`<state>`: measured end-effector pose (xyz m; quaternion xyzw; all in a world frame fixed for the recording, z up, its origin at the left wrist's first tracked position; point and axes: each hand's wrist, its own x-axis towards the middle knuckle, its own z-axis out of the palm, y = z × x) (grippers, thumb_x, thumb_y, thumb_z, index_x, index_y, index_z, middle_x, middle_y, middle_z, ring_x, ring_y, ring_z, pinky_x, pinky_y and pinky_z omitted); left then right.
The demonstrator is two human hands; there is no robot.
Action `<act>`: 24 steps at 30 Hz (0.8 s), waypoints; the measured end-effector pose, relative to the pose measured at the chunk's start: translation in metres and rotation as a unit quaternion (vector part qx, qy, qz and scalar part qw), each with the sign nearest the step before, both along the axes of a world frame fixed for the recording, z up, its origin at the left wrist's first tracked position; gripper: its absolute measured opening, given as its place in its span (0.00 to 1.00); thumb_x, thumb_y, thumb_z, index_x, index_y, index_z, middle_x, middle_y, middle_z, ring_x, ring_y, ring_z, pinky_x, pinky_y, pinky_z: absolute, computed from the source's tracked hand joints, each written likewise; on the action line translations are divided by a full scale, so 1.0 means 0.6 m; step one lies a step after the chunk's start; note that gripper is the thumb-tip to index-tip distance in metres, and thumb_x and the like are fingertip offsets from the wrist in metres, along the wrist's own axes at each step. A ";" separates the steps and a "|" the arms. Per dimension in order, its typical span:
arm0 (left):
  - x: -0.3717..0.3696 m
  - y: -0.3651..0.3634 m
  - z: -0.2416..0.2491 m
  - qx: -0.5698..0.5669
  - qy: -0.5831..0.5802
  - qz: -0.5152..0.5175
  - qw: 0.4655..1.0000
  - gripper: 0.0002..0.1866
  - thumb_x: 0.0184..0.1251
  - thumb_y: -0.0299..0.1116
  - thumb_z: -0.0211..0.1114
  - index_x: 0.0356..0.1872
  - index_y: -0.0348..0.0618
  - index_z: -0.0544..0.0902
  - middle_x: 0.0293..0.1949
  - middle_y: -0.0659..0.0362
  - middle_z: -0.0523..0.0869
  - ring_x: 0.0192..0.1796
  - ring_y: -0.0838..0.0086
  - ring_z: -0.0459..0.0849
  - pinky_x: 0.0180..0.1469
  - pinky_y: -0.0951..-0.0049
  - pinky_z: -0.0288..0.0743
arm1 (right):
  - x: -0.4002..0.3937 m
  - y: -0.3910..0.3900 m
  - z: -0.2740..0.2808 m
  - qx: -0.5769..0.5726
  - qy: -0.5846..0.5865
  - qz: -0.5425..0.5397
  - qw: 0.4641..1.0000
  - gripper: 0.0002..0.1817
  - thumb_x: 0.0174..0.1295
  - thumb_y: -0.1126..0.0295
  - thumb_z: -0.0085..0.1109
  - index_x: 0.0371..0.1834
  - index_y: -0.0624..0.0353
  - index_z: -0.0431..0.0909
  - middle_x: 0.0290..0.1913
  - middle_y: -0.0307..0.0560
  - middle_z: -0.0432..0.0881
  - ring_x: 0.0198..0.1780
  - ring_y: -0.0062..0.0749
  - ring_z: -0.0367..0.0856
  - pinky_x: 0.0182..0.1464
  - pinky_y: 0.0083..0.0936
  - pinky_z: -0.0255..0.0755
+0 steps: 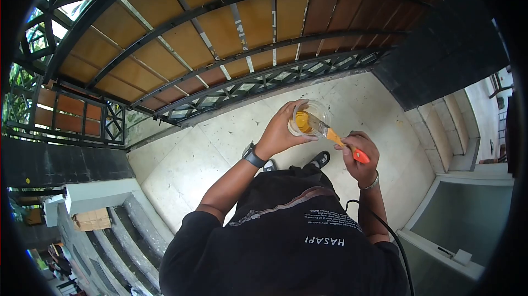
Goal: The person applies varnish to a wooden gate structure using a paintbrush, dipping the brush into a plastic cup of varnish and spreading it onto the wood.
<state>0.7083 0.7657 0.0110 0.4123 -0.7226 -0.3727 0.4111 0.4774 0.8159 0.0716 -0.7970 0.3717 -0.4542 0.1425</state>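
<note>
My left hand (279,133) is wrapped round a clear plastic cup (325,110) and holds it in front of my body. Yellow-orange paint (303,122) shows inside the cup. A paintbrush (334,137) with an orange and red handle is gripped in my right hand (363,159). Its bristle end reaches over the rim, into the mouth of the cup. The left wrist carries a dark watch, the right one a bracelet.
Ahead stands a gate (231,26) with yellow and brown panels in a black metal frame. Pale floor tiles (192,153) lie under my feet. Steps (434,131) rise at the right, above a white-framed glass door (462,219). More steps with cardboard (92,219) are at the left.
</note>
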 end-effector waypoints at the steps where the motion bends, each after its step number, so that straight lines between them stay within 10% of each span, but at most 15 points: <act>1: -0.008 -0.003 0.001 0.005 0.001 0.004 1.000 0.48 0.39 0.44 0.84 0.65 0.42 0.70 0.59 0.50 0.78 0.61 0.58 0.77 0.65 0.63 0.69 | -0.012 -0.004 -0.010 -0.016 0.009 0.001 1.000 0.10 0.54 0.80 0.61 0.40 0.60 0.79 0.29 0.41 0.85 0.27 0.37 0.80 0.38 0.30 0.77; 24: -0.404 -0.209 -0.006 0.027 0.038 -0.058 0.997 0.51 0.41 0.44 0.84 0.67 0.41 0.66 0.64 0.48 0.71 0.65 0.59 0.74 0.65 0.61 0.71 | -0.408 -0.144 -0.059 -0.034 -0.159 -0.042 0.986 0.10 0.68 0.74 0.45 0.48 0.64 0.72 0.27 0.49 0.84 0.35 0.41 0.79 0.48 0.39 0.74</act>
